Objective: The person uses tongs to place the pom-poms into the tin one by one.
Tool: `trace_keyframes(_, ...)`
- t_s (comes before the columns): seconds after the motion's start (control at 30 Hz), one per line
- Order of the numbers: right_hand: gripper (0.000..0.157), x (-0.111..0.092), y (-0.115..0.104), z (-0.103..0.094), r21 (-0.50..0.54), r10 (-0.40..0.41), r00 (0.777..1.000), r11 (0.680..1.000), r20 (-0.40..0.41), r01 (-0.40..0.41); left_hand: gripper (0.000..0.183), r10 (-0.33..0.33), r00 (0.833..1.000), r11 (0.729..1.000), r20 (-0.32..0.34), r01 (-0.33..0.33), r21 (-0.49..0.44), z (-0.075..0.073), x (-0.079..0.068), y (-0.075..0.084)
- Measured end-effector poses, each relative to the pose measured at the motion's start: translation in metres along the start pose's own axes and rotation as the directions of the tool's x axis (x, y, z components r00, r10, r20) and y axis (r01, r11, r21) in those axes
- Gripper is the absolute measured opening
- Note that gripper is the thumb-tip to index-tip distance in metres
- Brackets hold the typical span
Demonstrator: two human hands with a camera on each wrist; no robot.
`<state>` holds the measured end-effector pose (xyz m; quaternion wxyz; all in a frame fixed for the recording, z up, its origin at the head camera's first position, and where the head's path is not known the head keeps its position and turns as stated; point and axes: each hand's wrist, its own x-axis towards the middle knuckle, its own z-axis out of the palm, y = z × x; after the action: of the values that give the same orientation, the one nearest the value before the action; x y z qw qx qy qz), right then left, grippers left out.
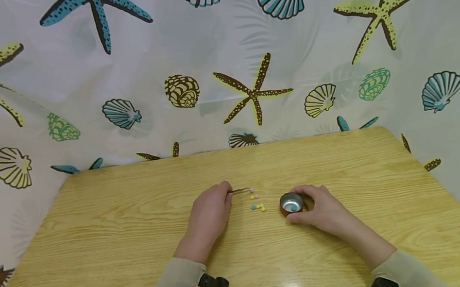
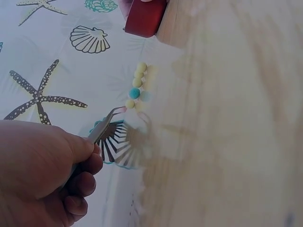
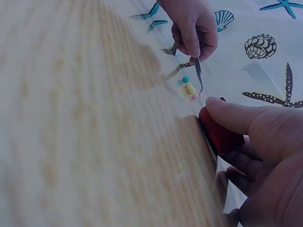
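Observation:
My left hand [image 1: 210,213] grips a pair of thin metal tweezers [image 2: 101,129] with bent tips. In the head view those tips meet a small pink ball [image 1: 252,190]; whether they pinch it I cannot tell. Just below lie several more little balls, among them a blue ball [image 1: 253,207], a yellow ball [image 1: 263,209] and another pink ball [image 1: 257,196]. To their right, my right hand [image 1: 326,209] holds a small cup, red outside [image 3: 220,135] and shiny metal inside, between thumb and fingers. A blue ball [image 1: 294,207] lies inside the cup.
Everything stands on a wooden table [image 1: 131,255]. A white cloth [image 1: 158,134] printed with shells and starfish hangs behind it and along both sides. Light glares off the table's near part.

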<state>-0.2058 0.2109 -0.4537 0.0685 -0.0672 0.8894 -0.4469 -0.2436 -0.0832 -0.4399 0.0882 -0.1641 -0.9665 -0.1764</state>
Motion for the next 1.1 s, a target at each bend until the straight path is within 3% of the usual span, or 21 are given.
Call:
trace_keyframes(0.27,0.063,0.000,-0.002,0.001,-0.003,-0.040,0.999,0.999,-0.004,0.040,0.007,-0.016,1.000,1.000,-0.009,0.015,-0.025,-0.004,-0.001,0.004)
trace_keyframes(0.67,0.063,-0.004,-0.004,0.002,0.001,-0.005,1.000,1.000,-0.007,0.005,0.008,0.012,1.000,0.997,0.008,-0.012,-0.080,-0.012,-0.006,0.021)
trace_keyframes(1.1,0.063,-0.003,-0.004,0.003,-0.009,-0.019,1.000,1.000,-0.022,0.019,0.008,0.141,0.990,0.987,-0.021,-0.142,-0.075,-0.013,-0.012,0.042)
